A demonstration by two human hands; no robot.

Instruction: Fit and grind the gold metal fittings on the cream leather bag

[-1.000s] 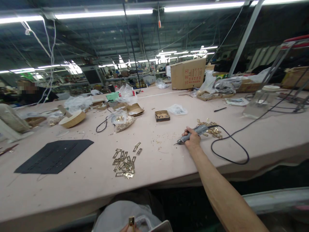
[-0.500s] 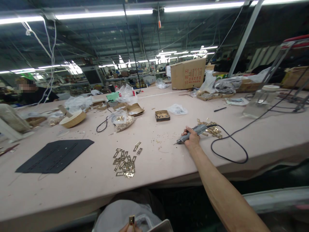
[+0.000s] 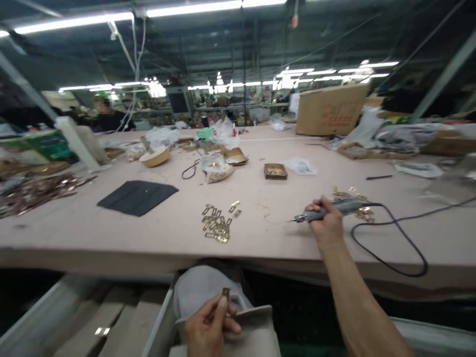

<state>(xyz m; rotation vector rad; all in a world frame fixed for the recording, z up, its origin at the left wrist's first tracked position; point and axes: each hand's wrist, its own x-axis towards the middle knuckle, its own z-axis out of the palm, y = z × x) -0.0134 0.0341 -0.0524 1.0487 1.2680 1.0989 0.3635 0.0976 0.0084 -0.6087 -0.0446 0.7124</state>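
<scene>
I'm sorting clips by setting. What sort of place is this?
Probably a factory assembly floor: long worktable under strip lights, a pile of brass fittings, one fitting pinched in the left hand, a corded power tool gripped in the right hand.

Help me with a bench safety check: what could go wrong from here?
1. The cord loops close to the table's front edge beside the right hand. The forearm could snag it and jerk the grey power tool.
2. The left hand pinches a small brass piece at the fingertips, below the table. A slip might drop it out of sight.
3. The tool's pointed tip faces the loose brass plates, so a sweep could scatter them.
</scene>
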